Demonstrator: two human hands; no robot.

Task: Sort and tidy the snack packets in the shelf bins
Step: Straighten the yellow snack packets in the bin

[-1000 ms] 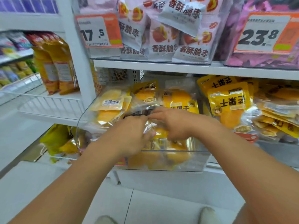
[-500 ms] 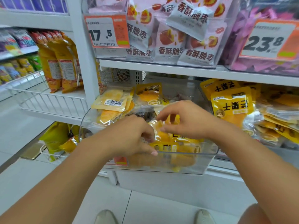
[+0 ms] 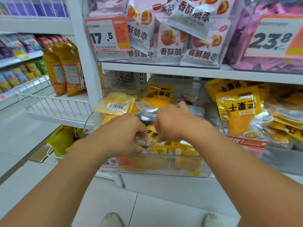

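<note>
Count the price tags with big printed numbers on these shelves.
3: the 17.5 tag upper left, the 23.8 tag upper right, and a partly hidden tag on the clear bin.

White shop shelving [image 3: 164, 71] fills the view, a white upright post [image 3: 85, 66] dividing the bays. Left of the post sits a white wire basket shelf [image 3: 49, 102]. Down below, pale floor tiles [image 3: 101, 202] run with thin dark joints. Light is bright and even. Orange-edged price tags [image 3: 107, 34] hang along the upper shelf edge.
</note>
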